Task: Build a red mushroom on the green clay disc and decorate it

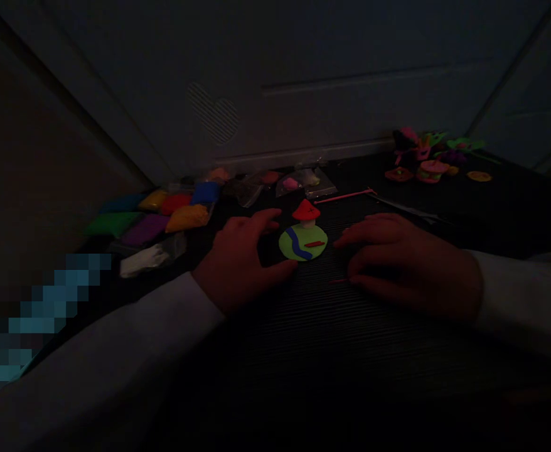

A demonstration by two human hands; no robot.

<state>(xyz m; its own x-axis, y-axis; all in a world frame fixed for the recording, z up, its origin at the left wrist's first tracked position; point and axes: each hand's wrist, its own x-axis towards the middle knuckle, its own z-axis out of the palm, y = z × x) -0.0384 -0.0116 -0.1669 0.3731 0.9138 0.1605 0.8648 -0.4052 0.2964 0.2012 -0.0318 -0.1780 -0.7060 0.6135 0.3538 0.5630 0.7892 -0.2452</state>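
Observation:
A small clay model sits in the middle of the dark ribbed surface: a round green disc (304, 243) with a blue wavy strip and a short red strip on it. At its far edge stands a white stem with a red cone cap (306, 211). My left hand (240, 257) lies just left of the disc, fingers spread, thumb and forefinger around its edge. My right hand (398, 260) rests flat on the surface to the right, fingertips close to the disc. A tiny red sliver (339, 280) lies by my right fingers. Both sleeves are white.
Bags of coloured clay (162, 216) lie in a heap at the left, with clear packets (299, 183) behind the model. A thin pink stick (344, 197) lies beyond the model. Finished clay figures (426, 160) stand at the far right. A wall closes the back. The light is very dim.

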